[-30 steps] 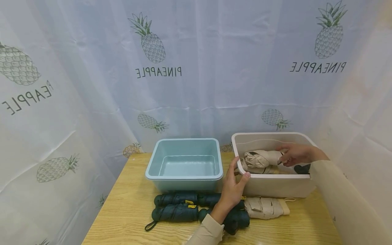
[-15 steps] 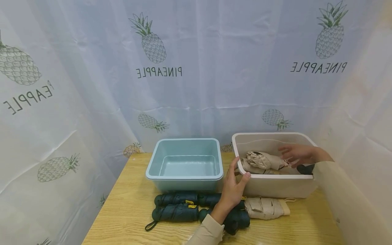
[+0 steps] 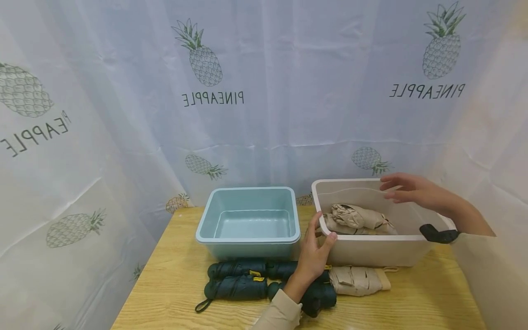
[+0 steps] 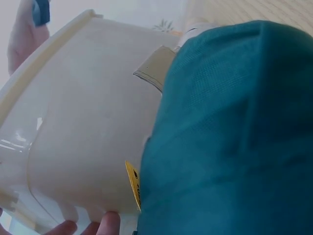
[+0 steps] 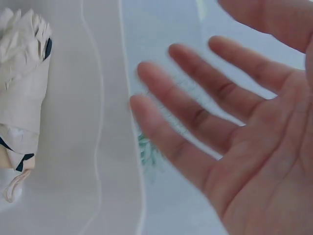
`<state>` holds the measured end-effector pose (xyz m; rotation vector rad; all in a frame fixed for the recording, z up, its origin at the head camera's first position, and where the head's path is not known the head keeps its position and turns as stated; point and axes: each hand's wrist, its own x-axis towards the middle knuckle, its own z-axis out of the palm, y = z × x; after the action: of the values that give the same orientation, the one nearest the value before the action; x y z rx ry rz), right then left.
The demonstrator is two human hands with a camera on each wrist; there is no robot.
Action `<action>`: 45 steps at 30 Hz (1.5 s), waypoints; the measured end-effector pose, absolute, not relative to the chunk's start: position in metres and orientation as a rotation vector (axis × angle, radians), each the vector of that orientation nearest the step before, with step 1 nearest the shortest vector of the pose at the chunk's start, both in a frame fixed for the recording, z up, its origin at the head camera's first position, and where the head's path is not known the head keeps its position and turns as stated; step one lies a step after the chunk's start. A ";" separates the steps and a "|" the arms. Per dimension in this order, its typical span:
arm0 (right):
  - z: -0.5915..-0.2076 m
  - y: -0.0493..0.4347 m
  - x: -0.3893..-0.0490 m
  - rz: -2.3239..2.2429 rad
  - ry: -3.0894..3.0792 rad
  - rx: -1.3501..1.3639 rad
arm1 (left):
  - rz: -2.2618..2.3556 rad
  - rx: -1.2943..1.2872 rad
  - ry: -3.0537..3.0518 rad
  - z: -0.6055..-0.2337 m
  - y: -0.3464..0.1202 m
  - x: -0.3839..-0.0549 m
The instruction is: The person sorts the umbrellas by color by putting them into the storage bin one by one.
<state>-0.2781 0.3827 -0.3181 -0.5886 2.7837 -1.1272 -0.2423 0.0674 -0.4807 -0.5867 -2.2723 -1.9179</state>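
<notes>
My left hand (image 3: 313, 256) grips the near left corner of the off-white plastic bin (image 3: 371, 252), its thumb on the rim and fingers against the side. Folded beige umbrellas (image 3: 356, 217) lie inside along the bin's left part. Above the bin's right half, my right hand (image 3: 420, 191) hovers with spread fingers and holds nothing. In the right wrist view its palm (image 5: 264, 171) shows, while a beige umbrella (image 5: 22, 98) with a cord loop lies to the left. A dark teal umbrella (image 4: 230, 137) fills much of the left wrist view, beneath the left forearm.
A light blue bin (image 3: 253, 240) stands left of the off-white one. In front lie several dark folded umbrellas (image 3: 237, 288) and a beige umbrella (image 3: 356, 280) on the wooden table (image 3: 165, 284). A pineapple-print curtain (image 3: 272, 119) hangs behind.
My right hand has let go of the beige umbrella in the off-white bin and risen up and to the right. The left hand stays on the bin's corner.
</notes>
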 end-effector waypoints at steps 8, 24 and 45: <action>-0.332 0.371 -0.219 -1.372 2.888 -0.783 | -1.936 -0.579 -2.269 -0.480 0.066 -0.244; -0.428 0.367 -0.154 -1.531 2.701 -0.773 | -1.913 -0.572 -2.303 -0.479 0.068 -0.243; -0.512 0.357 -0.163 -1.121 2.962 -0.573 | -1.948 -0.609 -2.267 -0.481 0.068 -0.245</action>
<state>-0.1627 0.3569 -0.5115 -0.5728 2.9621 -1.1210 -0.2451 0.0677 -0.4808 -0.6087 -2.2672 -1.9483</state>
